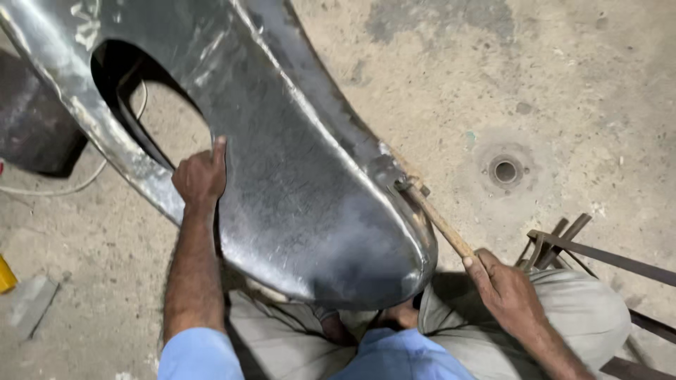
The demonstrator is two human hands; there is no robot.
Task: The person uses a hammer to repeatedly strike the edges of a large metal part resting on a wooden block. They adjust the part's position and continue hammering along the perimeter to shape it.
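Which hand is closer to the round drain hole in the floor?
Right. The right hand holds a wooden-handled hammer just below-left of the drain; the left hand grips the metal panel's cutout edge, far across it.

Metal workshop, stained concrete floor [577, 77], bare sheet-metal panel [296, 176] (dented), scrap steel bars [598, 257]

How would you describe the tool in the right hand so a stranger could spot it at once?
Start at the big curved grey sheet-metal panel across the person's lap. At its right edge, a small hammer meets the metal, its thin wooden handle slanting down into the right hand. Unlike the dark flat metal bars beside it, it is pale wood with a small metal head.
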